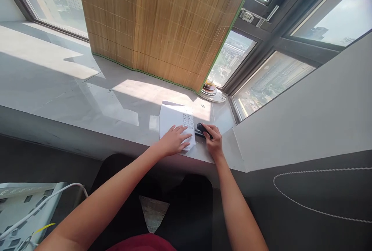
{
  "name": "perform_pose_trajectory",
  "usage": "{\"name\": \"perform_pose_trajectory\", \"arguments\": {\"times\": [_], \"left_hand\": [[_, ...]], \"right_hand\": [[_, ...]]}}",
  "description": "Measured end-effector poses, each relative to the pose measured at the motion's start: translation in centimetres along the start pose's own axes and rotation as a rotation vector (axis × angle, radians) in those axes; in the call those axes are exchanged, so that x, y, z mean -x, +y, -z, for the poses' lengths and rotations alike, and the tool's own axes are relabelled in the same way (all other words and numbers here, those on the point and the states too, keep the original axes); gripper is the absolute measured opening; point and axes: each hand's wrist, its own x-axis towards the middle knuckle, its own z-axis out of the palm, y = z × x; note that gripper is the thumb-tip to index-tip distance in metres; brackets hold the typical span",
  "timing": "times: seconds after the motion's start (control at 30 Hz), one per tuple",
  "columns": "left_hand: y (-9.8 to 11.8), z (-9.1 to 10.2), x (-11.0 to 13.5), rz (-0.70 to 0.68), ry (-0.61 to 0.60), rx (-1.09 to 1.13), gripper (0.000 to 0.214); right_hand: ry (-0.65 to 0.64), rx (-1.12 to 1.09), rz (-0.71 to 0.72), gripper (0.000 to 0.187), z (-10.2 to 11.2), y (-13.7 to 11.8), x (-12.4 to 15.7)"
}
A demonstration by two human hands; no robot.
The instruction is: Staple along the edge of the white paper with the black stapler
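A stack of white paper sheets [171,121] lies on the window ledge, with a dense block of dark print or writing near its right edge. My left hand [174,140] rests flat on the sheets, fingers spread toward the right. Wrapped round a black stapler [200,130] is my right hand [214,141], just right of the paper. The stapler's front end meets the right edge of the sheets; whether paper is between its jaws I cannot tell. Two small thin staple-like pieces [202,106] lie on the ledge beyond the stapler.
A bamboo blind [162,26] hangs over the back of the pale ledge [116,127]. Round stacked items [210,90] stand in the corner by the window frame [232,96]. A white wall [290,123] bounds the right. A white plastic basket [26,208] and white cable are low at left.
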Motion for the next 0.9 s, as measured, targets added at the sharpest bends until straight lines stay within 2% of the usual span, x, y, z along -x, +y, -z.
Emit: {"name": "perform_pose_trajectory", "arguments": {"times": [0.13,0.47,0.9], "left_hand": [[1.1,-1.0,-1.1,-0.049,-0.122,-0.009,0.049],[0.1,-1.0,-1.2,-0.058,-0.143,0.026,0.052],[-0.4,-1.0,-1.1,-0.065,-0.148,0.017,0.054]], "right_hand": [[-0.024,0.025,-0.014,0.040,0.0,-0.3,0.0],[-0.124,0.106,-0.010,0.045,-0.3,-0.3,0.0],[-0.172,0.233,0.005,0.048,-0.7,-0.2,0.0]]}}
